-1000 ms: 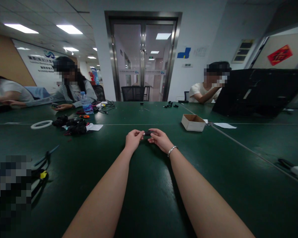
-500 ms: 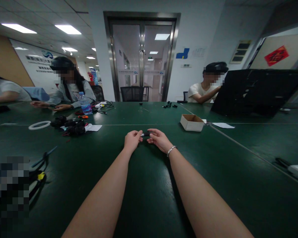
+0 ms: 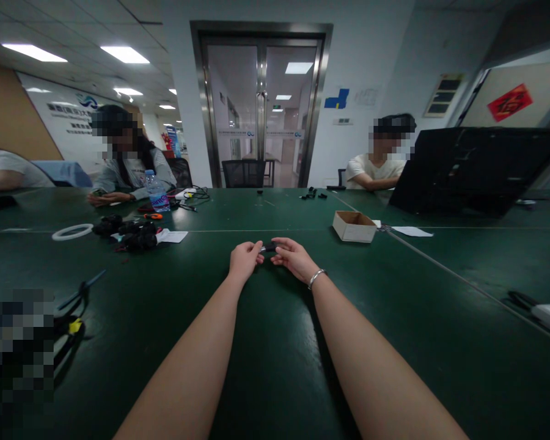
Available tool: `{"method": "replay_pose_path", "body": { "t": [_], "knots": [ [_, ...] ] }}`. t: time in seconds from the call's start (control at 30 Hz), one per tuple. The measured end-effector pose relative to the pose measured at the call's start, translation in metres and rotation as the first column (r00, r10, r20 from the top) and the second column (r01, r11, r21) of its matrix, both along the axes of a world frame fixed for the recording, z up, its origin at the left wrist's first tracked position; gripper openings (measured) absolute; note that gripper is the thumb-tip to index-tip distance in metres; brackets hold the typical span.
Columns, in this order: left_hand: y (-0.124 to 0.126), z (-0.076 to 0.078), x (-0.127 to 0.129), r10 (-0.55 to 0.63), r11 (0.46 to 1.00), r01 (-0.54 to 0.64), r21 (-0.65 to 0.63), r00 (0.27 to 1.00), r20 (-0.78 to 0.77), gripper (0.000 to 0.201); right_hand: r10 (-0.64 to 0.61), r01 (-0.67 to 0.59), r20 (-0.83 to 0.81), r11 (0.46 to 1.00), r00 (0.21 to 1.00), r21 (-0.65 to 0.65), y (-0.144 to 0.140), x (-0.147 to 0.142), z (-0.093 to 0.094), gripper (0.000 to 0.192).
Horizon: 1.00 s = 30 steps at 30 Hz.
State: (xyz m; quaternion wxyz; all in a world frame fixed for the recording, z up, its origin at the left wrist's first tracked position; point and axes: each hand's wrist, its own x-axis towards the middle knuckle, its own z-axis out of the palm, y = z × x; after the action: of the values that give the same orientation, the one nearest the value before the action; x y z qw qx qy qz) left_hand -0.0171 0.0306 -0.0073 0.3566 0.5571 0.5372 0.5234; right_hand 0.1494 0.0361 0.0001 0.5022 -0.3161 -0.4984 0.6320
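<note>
- So, the left hand (image 3: 244, 261) has thumb and fingertips pinched on the silvery end of a small black object (image 3: 270, 247).
- Right hand (image 3: 296, 259) has its fingers curled around the dark end, bracelet (image 3: 316, 278) on that wrist.
- The object's basically between both hands, over the middle of the green table (image 3: 275, 342); too small to tell what it is.
- Open box (image 3: 352, 232) sits off to the right, black bundle (image 3: 140, 239) and white ring (image 3: 60, 236) well over left.
</note>
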Motion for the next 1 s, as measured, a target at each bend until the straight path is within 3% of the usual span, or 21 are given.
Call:
{"method": "replay_pose_path", "body": {
  "t": [0.27, 0.53, 0.67, 1.0],
  "knots": [
    [-0.0029, 0.0055, 0.0013, -0.033, 0.989, 0.025, 0.148, 0.998, 0.050, 0.014, -0.045, 0.045, -0.016, 0.998, 0.999, -0.048, 0.0027, -0.0014, -0.0012, 0.015],
    [-0.0057, 0.0092, 0.0002, -0.142, 0.975, 0.122, 0.184, 0.985, 0.100, 0.014, -0.065, 0.065, -0.007, 0.996, 0.998, -0.068, 0.0027, -0.0016, -0.0009, 0.008],
    [-0.0054, 0.0096, -0.0002, -0.129, 0.978, 0.105, 0.179, 0.984, 0.127, 0.021, -0.059, 0.059, -0.001, 0.995, 0.998, -0.075, 0.0002, -0.0007, 0.0008, 0.008],
    [-0.0031, 0.0086, -0.0042, -0.115, 0.986, 0.109, 0.122, 0.992, 0.043, 0.017, -0.031, 0.031, 0.001, 0.997, 1.000, -0.068, 0.0013, 0.0011, -0.0008, 0.012]
  ]
}}
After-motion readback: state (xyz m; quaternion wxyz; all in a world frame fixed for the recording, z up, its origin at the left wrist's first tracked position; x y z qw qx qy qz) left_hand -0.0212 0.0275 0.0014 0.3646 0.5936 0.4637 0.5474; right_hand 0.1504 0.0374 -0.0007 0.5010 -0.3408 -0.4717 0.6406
